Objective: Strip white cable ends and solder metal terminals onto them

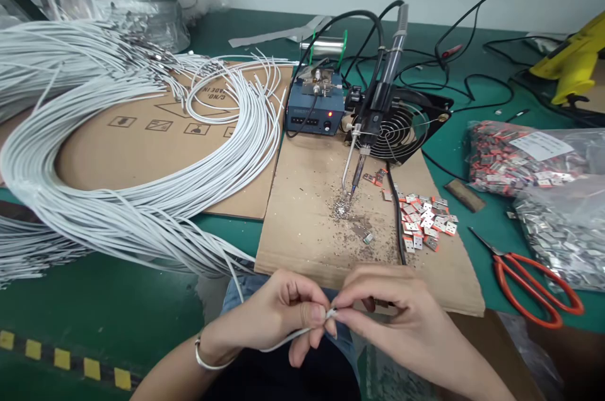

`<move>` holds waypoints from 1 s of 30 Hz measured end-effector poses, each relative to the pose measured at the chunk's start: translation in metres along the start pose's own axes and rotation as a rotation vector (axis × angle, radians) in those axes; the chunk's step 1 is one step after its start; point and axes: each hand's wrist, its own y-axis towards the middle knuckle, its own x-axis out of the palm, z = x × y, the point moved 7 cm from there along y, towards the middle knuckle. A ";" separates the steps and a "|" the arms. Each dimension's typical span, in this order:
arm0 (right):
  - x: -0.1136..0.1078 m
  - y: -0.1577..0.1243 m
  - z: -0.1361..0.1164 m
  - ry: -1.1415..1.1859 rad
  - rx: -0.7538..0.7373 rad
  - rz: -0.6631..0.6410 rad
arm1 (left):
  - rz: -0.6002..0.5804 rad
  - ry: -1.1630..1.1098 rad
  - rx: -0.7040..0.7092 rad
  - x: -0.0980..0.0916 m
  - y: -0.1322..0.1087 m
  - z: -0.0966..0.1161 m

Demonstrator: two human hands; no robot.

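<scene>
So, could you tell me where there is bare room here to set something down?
Green mat is bare between the wire coil and the striped edge; also the big cardboard inside the coil. Rightward, terminals, scissors and bags crowd it. Left hand and right hand pinch one wire.

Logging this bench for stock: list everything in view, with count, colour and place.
wire bundle: many, white, looped on left cardboard
soldering station: one, blue, back centre
soldering iron: one, black and grey, tilted over centre cardboard
fan: one, black, behind the iron
loose terminals: pile, red and silver, right of iron tip
bags: two, clear, far right
scissors: one, orange-handled, right front
glue gun: one, yellow, back right
table: one, green, underneath
held wire: one, white, between both hands
left hand: fingers pinch held wire
right hand: fingers pinch its tip
</scene>
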 end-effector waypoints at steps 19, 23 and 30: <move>0.028 0.005 -0.001 0.786 -0.247 0.353 | -0.138 -0.025 0.181 0.005 0.006 -0.005; 0.031 0.007 0.003 0.845 -0.265 0.480 | -0.086 -0.028 0.209 0.007 0.002 -0.003; 0.004 -0.001 0.022 0.626 -0.126 0.451 | 0.315 0.060 0.365 -0.006 -0.020 0.021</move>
